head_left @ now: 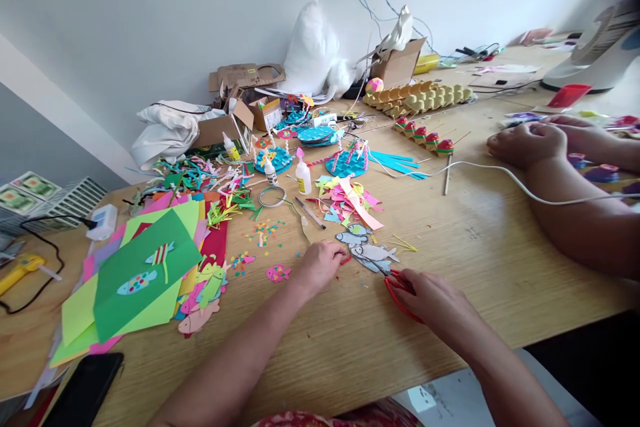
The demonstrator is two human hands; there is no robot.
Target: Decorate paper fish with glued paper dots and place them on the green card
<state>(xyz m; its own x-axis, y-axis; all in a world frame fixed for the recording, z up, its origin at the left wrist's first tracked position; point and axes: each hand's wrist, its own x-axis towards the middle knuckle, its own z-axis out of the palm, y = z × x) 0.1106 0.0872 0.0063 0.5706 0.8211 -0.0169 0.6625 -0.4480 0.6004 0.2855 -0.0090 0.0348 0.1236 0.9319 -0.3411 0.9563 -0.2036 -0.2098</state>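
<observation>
My right hand (433, 297) is wrapped round the red handles of a pair of scissors (404, 307). The dark blades point up and left, over grey paper fish (374, 252) that lie in a small overlapping group. Left of the blades, my left hand (323, 267) is closed in a pinch on a small red paper piece (346, 259), just above the table. A pink paper fish (278, 273) with coloured dots lies left of that hand, and a dotted fish (241, 263) sits beyond it. Tiny coloured paper bits (264, 232) are scattered there.
Coloured paper sheets (145, 267) are stacked at the left, near a phone (85, 387). Glue bottles (303, 177), a tape roll (272, 196) and paper strips (350, 197) stand or lie ahead. A white cable (500, 173) crosses the right side, near another person's hands (530, 143). Egg cartons (425, 100) sit behind.
</observation>
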